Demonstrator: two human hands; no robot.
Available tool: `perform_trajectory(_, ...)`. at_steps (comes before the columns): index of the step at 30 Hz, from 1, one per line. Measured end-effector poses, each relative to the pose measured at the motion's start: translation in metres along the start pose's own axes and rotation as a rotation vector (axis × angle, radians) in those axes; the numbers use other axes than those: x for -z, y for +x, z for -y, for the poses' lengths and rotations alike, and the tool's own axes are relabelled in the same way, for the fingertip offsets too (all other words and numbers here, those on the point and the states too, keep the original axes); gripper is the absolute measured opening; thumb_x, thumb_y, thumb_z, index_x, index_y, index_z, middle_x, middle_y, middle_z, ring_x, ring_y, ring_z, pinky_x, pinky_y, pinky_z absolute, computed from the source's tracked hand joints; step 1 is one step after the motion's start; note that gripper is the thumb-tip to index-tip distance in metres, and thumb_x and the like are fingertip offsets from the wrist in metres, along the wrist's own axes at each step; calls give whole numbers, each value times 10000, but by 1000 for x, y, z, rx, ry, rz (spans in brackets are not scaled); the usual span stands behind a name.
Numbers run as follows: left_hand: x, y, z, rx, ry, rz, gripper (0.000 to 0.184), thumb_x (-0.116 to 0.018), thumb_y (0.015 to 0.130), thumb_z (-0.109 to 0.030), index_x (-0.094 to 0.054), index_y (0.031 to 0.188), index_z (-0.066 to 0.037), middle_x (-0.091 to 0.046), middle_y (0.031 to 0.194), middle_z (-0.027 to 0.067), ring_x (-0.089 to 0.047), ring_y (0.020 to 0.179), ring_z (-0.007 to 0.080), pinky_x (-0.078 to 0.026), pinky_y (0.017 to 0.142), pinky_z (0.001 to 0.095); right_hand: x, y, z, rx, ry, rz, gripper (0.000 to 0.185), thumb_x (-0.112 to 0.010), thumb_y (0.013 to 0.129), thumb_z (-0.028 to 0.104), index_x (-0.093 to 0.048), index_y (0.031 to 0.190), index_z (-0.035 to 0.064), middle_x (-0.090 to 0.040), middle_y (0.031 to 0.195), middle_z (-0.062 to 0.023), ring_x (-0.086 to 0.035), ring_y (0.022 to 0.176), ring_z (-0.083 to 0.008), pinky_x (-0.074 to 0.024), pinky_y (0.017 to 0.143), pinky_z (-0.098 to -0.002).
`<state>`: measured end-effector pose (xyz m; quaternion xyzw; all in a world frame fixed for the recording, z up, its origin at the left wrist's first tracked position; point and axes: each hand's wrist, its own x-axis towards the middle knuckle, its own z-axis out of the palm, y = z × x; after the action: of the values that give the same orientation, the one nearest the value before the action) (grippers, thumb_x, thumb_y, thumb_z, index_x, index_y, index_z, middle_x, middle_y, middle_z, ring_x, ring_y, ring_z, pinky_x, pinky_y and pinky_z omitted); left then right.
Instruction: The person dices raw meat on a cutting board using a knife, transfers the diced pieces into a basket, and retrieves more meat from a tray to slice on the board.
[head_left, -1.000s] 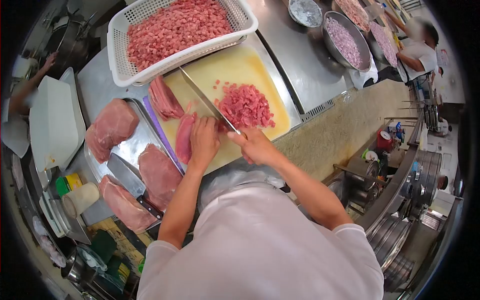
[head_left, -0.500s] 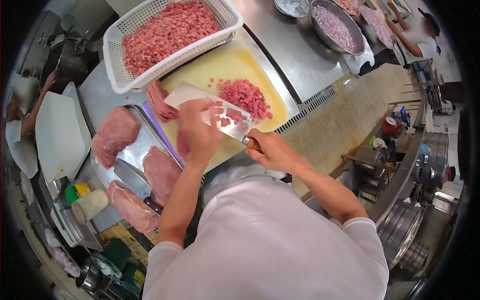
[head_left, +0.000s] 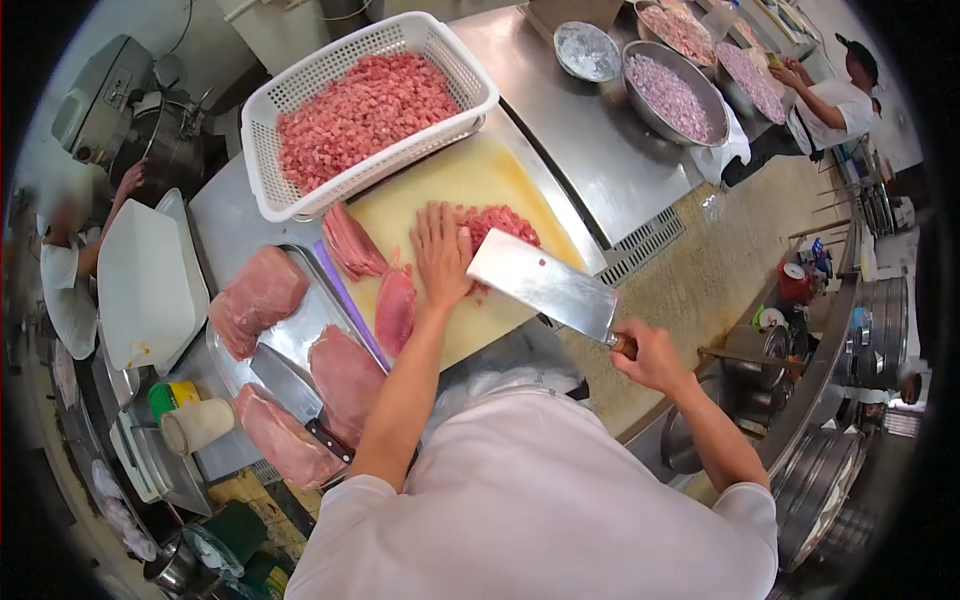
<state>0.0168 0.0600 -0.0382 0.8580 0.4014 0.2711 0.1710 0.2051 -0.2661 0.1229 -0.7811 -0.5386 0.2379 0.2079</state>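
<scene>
My right hand (head_left: pixel 652 357) grips the wooden handle of a broad cleaver (head_left: pixel 545 285), its blade tilted over the front right edge of the yellowish cutting board (head_left: pixel 480 335). A small bit of meat clings to the blade. My left hand (head_left: pixel 440 255) lies with fingers stretched out against the left side of the diced meat (head_left: pixel 505 222), holding nothing that I can see. Left of that hand are a piece of meat (head_left: pixel 395 310) and a stack of meat strips (head_left: pixel 352 242), both on the board. The blade tip hides part of the diced pile.
A white basket (head_left: pixel 258 165) of diced meat stands behind the board. To the left, a metal tray (head_left: pixel 290 235) holds large meat pieces and a knife (head_left: pixel 290 385). Bowls of chopped pink-white food (head_left: pixel 670 95) are at the back right. Two other people work at the left and right.
The cleaver has moved right, away from the middle of the board. My left hand has left the blade and come down flat beside the diced meat. The view has shifted slightly.
</scene>
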Motion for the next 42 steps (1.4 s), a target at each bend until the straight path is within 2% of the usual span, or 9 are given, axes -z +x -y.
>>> perform_trajectory(5, 5, -17, -26, -32, -228, 69, 684, -508, 1071, -380, -348, 1623, -9, -337, 1669, 262, -268, 1556, 481, -185, 1283, 568, -22, 24, 12, -332, 499, -32, 389, -761, 916, 176, -620, 1237, 7, -667, 789, -117, -634, 676, -246, -515, 666, -383)
perform_trajectory(8, 24, -37, -39, -107, -229, 134, 848, -589, 1012, -487, -286, 1651, -19, -208, 1712, 282, -165, 1584, 497, -139, 1281, 608, -57, 48, 20, -317, 518, -118, 409, -755, 939, 187, -607, 1269, -4, -641, 746, -89, -602, 664, -167, -506, 648, -360)
perform_trajectory(9, 31, -43, -50, -159, -162, 159, 911, -619, 983, -526, -271, 1657, -23, -163, 1723, 284, -127, 1590, 503, -119, 1278, 624, -77, 54, 20, -186, 419, -199, 420, -761, 945, 185, -599, 1293, 12, -591, 730, -7, -568, 603, -86, -439, 520, -269)
perform_trajectory(12, 24, -48, -68, -298, -41, 252, 1066, -699, 875, -642, -268, 1674, -81, -80, 1749, 252, -32, 1598, 515, -43, 1259, 685, -54, 68, 55, -506, 870, 16, 415, -751, 960, 225, -612, 1288, 11, -590, 717, -15, -571, 569, -98, -452, 497, -275)
perform_trajectory(16, 16, -36, -76, -321, 65, 246, 1020, -712, 866, -642, -317, 1666, -148, -101, 1750, 237, -46, 1593, 523, -32, 1219, 752, -45, 59, -27, -533, 1184, -28, 270, -656, 1043, 264, -594, 1208, 60, -586, 680, -31, -538, 492, -113, -437, 441, -274)
perform_trajectory(19, 6, -29, -77, -229, 116, 179, 983, -714, 872, -644, -365, 1648, -151, -124, 1753, 219, -69, 1592, 520, -38, 1183, 796, -45, 48, -98, -466, 1497, 169, 247, -611, 1063, 283, -556, 1205, 89, -568, 664, -33, -525, 477, -126, -442, 439, -279)
perform_trajectory(26, -4, -31, -113, 67, -23, 17, 872, -727, 899, -528, -416, 1621, -149, -244, 1723, 205, -177, 1572, 497, -73, 1205, 759, -92, 75, -18, -620, 1268, 255, 234, -612, 1075, 335, -565, 1184, 133, -567, 695, -3, -541, 508, -113, -445, 445, -273)
perform_trajectory(28, -17, -25, -113, 156, -63, -126, 811, -716, 911, -481, -444, 1602, -155, -278, 1711, 199, -235, 1551, 481, -82, 1217, 734, -119, 83, 8, -374, 1377, 312, 292, -633, 1065, 355, -572, 1189, 98, -591, 708, -23, -555, 509, -118, -449, 457, -277)
perform_trajectory(42, 57, 9, -167, 67, -187, -291, 645, -738, 917, -242, -541, 1498, -44, -359, 1638, 269, -357, 1473, 473, -278, 1222, 566, -26, 61, 37, -278, 1339, 375, 311, -553, 1106, 391, -514, 1071, 84, -576, 709, -47, -560, 516, -130, -461, 483, -272)
